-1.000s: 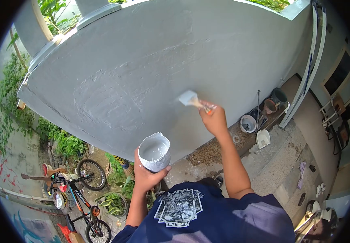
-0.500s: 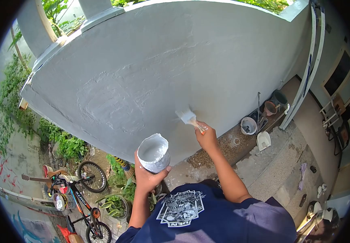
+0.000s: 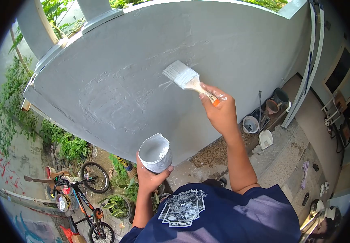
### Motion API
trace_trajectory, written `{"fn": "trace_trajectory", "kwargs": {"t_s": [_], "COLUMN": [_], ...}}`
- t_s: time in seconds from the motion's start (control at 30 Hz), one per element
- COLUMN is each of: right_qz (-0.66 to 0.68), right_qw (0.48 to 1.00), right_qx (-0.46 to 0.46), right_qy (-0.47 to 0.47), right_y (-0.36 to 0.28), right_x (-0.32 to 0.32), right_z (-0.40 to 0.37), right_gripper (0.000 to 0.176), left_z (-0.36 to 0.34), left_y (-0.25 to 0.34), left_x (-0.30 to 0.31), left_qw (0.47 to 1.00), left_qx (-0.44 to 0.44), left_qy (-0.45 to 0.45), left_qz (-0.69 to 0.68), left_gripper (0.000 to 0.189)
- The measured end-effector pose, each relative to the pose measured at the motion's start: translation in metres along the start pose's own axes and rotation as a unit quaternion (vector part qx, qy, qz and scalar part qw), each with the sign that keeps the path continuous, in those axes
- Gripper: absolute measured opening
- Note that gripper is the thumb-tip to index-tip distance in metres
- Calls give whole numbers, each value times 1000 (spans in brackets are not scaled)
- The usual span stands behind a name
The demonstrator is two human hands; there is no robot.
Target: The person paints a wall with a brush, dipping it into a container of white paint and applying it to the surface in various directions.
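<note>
My right hand (image 3: 220, 109) grips the wooden handle of a wide paintbrush (image 3: 187, 77). White paint coats its bristles, which point up and left across the grey wall (image 3: 231, 44). Smears of paint mark my right thumb and fingers. Lower down, my left hand (image 3: 151, 178) is wrapped round a paint-crusted cup (image 3: 155, 154), its open top facing me. Pale paint lines the inside of this cup. Rough, raised patches show on the wall to the left of the brush.
Buckets (image 3: 249, 124) and a white dustpan (image 3: 265, 139) sit at the wall's foot on the right. A bicycle (image 3: 90, 212), a guitar (image 3: 41, 179) and potted plants (image 3: 118, 207) stand at lower left. Metal rails (image 3: 310, 69) rise at the right.
My right hand has lifted the paintbrush up and nearer to me, from low on the wall to higher up. My left hand with the cup has hardly moved.
</note>
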State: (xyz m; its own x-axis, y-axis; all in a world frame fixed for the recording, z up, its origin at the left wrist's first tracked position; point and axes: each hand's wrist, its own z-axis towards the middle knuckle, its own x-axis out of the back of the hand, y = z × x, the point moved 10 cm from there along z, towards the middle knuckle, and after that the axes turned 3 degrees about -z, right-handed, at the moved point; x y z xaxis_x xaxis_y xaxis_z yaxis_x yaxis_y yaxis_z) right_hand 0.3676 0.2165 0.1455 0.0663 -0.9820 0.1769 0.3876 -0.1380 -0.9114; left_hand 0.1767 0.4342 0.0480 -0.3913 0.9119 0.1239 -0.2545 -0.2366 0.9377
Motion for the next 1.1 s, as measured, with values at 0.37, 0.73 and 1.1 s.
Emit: {"fn": "trace_trajectory", "kwargs": {"t_s": [0.37,0.73,1.1], "right_qz": [-13,-1,-121], "right_qw": [999,999,990], "right_qx": [-45,-1,-66], "right_qy": [-18,34,-27], "right_y": [69,49,160], "right_x": [-17,5,-32], "right_z": [-9,-7,-30], "right_gripper": [32,33,32], "left_z": [3,10,4], "left_y": [-12,-2,-9], "left_x": [2,-14,-8], "left_qw": [1000,1000,1000], "left_qx": [13,13,21], "left_qy": [-9,-20,-15], "left_qz": [3,-11,-17], "left_gripper": [88,86,87]}}
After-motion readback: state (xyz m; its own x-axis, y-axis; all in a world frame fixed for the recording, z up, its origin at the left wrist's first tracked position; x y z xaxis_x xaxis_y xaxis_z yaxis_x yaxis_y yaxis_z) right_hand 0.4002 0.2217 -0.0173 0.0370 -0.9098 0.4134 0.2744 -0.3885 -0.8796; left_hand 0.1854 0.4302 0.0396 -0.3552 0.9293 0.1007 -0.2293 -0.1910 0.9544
